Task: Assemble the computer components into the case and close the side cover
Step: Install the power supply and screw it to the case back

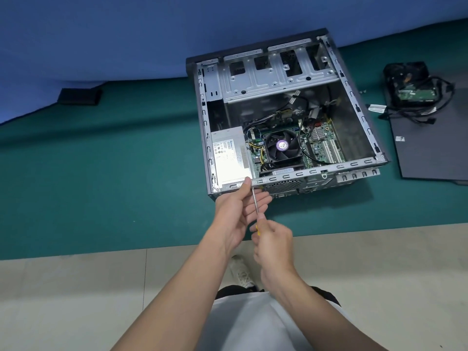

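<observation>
Case [304, 172] lying open on green bench [101, 173], mid-far. R hand [273, 239] grip wrapping yellow handle of screwdriver [255, 201]. L hand [235, 214] cradling shaft w/ near-straight fingers, thumb by tip at case's near-left corner, beside power supply [229, 155]. Risk: tip slipping off, screw dropping, if shaft tilting. Screw hiding behind thumb, can't tell if seating. Side cover [430, 153] lying off at right, edge cutting it, hard drive [415, 93] + cables at far end.

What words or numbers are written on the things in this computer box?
On the power supply: white label, print too small to read.
On the fan: purple sticker, blurred.
On the side cover: small sticker, too small to read.
On the cable tag: blurred.
Nothing here can be read.
</observation>
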Available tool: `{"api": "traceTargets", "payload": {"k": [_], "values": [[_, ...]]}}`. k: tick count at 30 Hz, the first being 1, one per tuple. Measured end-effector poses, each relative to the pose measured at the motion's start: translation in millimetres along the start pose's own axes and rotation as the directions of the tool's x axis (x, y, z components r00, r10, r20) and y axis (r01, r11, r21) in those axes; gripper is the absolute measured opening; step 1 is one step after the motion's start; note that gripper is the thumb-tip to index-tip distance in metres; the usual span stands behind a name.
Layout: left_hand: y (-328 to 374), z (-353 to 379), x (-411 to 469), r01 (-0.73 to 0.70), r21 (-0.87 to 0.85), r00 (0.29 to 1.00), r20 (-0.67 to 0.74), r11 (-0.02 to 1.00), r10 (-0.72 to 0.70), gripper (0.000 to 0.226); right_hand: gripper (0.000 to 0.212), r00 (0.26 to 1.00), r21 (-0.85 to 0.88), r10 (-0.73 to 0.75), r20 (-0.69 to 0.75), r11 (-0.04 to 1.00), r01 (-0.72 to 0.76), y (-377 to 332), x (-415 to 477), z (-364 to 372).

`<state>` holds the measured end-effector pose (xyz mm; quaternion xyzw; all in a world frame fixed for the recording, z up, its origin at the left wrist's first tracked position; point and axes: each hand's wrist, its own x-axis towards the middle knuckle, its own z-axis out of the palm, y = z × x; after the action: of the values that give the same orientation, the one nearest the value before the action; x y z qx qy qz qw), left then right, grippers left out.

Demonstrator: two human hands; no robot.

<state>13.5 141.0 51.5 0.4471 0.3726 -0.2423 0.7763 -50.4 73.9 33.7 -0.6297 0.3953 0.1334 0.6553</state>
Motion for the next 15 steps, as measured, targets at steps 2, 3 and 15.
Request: {"api": "traceTargets", "payload": {"k": [2, 3, 15], "values": [[0, -1, 1, -0.009, 0.024, 1.0, -0.002, 1.0, 0.009, 0.043, 0.038, 0.946, 0.335, 0.224, 0.233, 0.895, -0.294, -5, 3, -5], [0, -1, 1, -0.017, 0.039, 1.0, -0.003, 0.999, 0.017, 0.044, 0.038, 0.884, 0.399, 0.29, 0.368, 0.809, -0.432, -7, 5, -9], [-3, 1, -1, -0.048, 0.025, 0.999, -0.022, 0.999, 0.049, 0.004, 0.019, 0.984, 0.111, -0.012, 0.179, 0.994, -0.008, 5, -8, -20]]}}
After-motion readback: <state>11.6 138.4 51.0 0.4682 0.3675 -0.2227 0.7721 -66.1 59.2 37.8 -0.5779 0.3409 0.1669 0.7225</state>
